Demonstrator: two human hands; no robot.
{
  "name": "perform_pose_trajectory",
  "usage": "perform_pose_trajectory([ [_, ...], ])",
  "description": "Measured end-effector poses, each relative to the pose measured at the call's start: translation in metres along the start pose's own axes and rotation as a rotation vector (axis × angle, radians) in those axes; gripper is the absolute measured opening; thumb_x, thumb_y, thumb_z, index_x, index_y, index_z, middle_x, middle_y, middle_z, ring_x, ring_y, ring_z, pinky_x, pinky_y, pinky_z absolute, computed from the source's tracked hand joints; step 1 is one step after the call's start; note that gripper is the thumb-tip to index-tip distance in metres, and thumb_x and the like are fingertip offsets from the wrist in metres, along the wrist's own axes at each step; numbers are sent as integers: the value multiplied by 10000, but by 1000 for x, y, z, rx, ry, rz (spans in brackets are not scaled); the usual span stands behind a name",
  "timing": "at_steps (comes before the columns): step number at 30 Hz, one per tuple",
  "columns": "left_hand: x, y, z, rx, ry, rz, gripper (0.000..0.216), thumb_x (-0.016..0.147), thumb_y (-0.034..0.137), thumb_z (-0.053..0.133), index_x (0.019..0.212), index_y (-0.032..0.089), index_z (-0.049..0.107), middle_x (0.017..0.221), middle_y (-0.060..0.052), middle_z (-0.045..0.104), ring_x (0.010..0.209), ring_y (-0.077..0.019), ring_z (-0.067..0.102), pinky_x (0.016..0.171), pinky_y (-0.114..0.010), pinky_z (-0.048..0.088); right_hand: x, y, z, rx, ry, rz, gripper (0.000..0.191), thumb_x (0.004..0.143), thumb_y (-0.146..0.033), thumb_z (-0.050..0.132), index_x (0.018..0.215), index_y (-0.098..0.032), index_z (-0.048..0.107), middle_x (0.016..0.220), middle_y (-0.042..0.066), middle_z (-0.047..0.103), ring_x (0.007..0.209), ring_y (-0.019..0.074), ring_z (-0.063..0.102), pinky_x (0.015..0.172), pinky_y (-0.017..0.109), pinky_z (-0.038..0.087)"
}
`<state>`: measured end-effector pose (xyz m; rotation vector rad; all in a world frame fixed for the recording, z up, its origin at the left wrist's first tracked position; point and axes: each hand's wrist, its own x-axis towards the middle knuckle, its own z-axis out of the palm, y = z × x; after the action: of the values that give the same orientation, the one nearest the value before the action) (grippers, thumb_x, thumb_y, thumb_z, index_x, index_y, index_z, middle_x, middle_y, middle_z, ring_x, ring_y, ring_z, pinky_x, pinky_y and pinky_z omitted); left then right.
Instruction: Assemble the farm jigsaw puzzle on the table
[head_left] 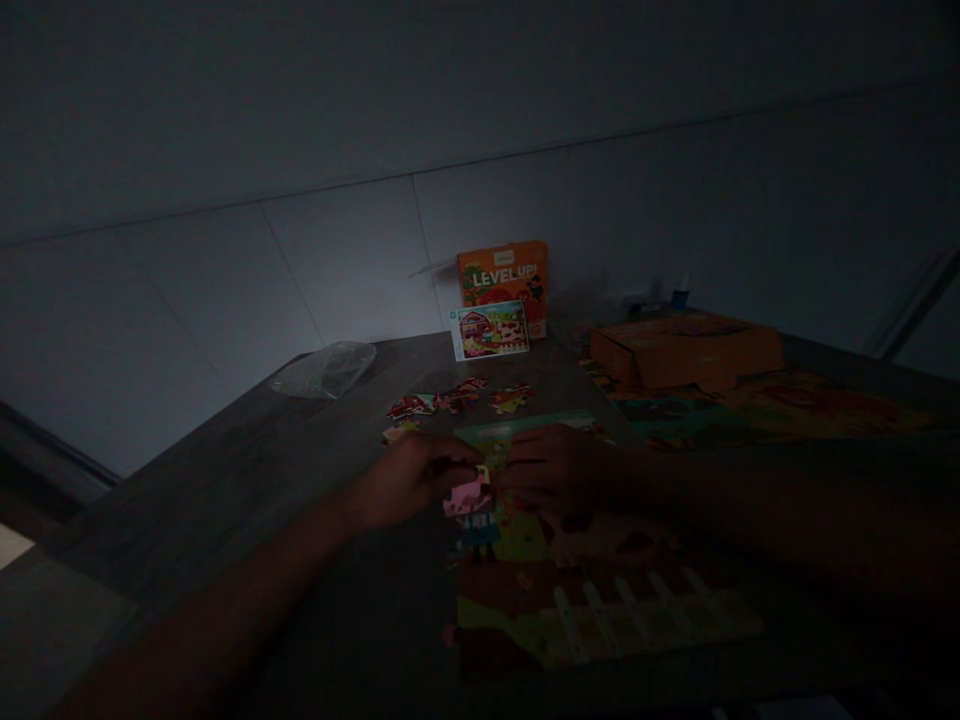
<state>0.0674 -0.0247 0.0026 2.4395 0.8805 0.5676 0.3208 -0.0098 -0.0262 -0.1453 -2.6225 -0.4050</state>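
Note:
A partly joined jigsaw puzzle [517, 580] lies on the dark table, showing a farm scene with a white fence and a cow. At its upper left edge my left hand [412, 475] is closed, thumb and fingers pinching a pink and yellow puzzle piece [466, 495]. Whether that piece sits fully in its place cannot be made out. My right hand [555, 465] rests over the upper part of the puzzle, fingers stretched toward the left hand and covering some of the picture. Several loose puzzle pieces [457, 396] lie just beyond the hands.
A picture card [491, 332] leans against an upright orange box [506, 270] near the wall. Crumpled clear plastic [326, 370] lies at the back left. To the right, an orange carton [690, 350] sits on another colourful puzzle [810, 405]. A small bottle [680, 292] stands behind it.

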Motion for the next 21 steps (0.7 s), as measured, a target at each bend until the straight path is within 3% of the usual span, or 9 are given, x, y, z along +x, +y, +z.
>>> perform_pose_trajectory([
  [4, -6, 3, -17, -128, -252, -67, 190, 921, 320, 600, 945, 170, 713, 959, -54, 730, 852, -173, 666, 734, -250, 515, 0, 0, 0, 12, -35, -7, 199, 937, -151, 467, 989, -132, 659, 774, 44, 600, 693, 152, 493, 606, 271, 386],
  [8, -18, 8, -26, -310, -553, -343, 287, 809, 461, 725, 904, 195, 673, 747, -5, 697, 556, -126, 617, 454, -184, 450, -1, 0, 1, 11, -65, 18, 189, 939, -143, 455, 945, -140, 644, 805, 49, 605, 709, 144, 502, 614, 263, 384],
  [10, -23, 12, -25, -348, -646, -373, 325, 757, 480, 769, 877, 195, 668, 714, -7, 694, 506, -124, 601, 401, -179, 426, -1, 0, 1, 21, -69, 32, 179, 935, -139, 456, 926, -144, 635, 821, 49, 610, 716, 140, 508, 615, 257, 383],
  [21, -23, 19, -19, -257, -746, -291, 417, 735, 530, 773, 863, 149, 664, 690, -18, 671, 427, -85, 528, 335, -151, 378, -1, 0, 1, 38, -110, 29, 171, 932, -135, 457, 921, -134, 628, 843, 63, 607, 737, 146, 506, 652, 262, 378],
])
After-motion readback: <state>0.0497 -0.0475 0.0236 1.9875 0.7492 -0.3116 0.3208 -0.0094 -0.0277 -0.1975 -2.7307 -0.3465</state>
